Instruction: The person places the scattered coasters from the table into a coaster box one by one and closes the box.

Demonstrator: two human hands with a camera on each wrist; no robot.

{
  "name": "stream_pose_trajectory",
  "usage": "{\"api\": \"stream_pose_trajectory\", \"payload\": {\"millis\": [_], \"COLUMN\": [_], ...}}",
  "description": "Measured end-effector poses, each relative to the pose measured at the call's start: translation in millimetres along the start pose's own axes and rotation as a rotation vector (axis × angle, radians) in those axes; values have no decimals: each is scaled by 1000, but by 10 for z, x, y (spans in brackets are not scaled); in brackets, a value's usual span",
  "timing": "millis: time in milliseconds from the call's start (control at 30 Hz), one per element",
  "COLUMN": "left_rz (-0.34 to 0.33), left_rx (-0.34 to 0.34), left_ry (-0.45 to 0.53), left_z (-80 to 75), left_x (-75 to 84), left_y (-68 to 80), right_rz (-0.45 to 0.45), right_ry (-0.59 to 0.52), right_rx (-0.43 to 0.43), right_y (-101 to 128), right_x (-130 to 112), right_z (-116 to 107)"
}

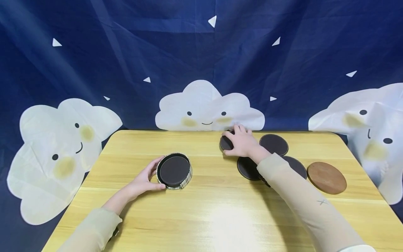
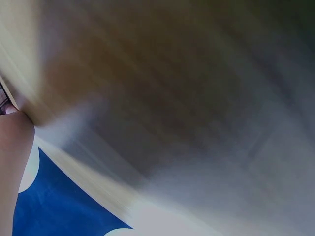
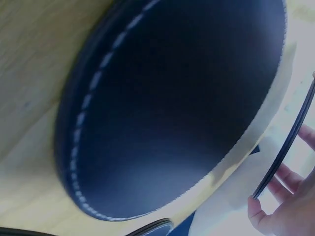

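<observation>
I am seeing the left hand (image 1: 143, 182) curling round the rim of the plaid-sided round holder (image 1: 175, 171), steadying it on the wooden table (image 1: 201, 217) — one dark coaster already lies inside. The right hand (image 1: 240, 142) is reaching to the far edge, fingers pinching the farthest dark coaster (image 1: 225, 142) and tilting it up off the wood; the right wrist view shows its thin edge lifted. Three more dark coasters (image 1: 274, 144) and a brown one (image 1: 326, 177) are lying nearby. Collecting step, I judge — next calls for carrying this coaster across and lowering it flat into the holder.
</observation>
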State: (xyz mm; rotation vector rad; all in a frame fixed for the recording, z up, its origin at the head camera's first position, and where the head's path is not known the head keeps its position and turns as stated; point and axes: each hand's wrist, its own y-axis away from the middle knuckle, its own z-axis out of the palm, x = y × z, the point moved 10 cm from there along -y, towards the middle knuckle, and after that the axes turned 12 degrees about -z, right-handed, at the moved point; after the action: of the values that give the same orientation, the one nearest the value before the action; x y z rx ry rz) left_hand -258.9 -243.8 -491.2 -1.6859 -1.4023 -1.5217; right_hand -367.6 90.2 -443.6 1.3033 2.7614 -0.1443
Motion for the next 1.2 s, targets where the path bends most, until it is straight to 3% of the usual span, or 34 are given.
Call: {"api": "stream_pose_trajectory", "payload": {"millis": [300, 833, 1200], "left_rz": [2, -3, -3], "left_rx": [-1, -15, -17], "left_ry": [-4, 16, 22], "left_z": [-4, 4, 12], "left_x": [-1, 10, 12], "left_y": [-7, -7, 1], "right_rz": [-83, -242, -344], "right_ry": [61, 72, 79], "right_rx": [4, 86, 90], "right_y": [-74, -189, -258], "right_x": [-263, -894, -1326], "right_z": [-61, -272, -330]}}
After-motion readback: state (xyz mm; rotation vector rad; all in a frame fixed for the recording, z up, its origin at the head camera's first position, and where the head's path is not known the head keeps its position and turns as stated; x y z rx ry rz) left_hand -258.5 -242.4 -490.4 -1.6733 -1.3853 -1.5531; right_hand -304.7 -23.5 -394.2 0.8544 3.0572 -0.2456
